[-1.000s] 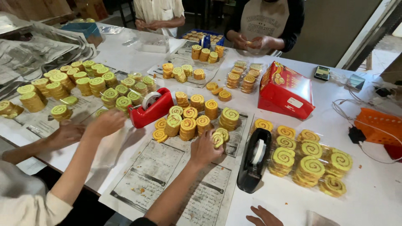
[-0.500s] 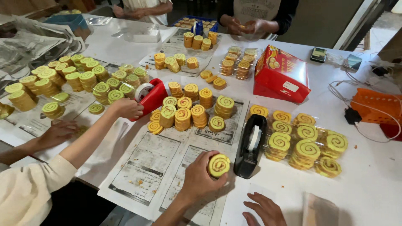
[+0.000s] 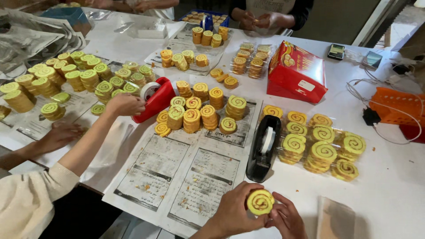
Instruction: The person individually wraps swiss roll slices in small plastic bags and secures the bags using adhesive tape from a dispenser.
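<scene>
At the near edge of the white table [image 3: 398, 194], a yellow swirl cookie [image 3: 260, 202] is held up flat-face to the camera, clear of the newspaper sheets [image 3: 177, 172]. It looks light, dry and crumbly, so it is best taken by the rim, with gentle pressure. The left hand [image 3: 232, 211] is curled closed around the cookie's left rim. The right hand [image 3: 287, 217] is closed more loosely, its fingertips [image 3: 271, 211] met against the lower right rim. Just beyond, a black tape dispenser [image 3: 264, 148] is seen, with bagged swirl cookies [image 3: 321, 148] beside it.
</scene>
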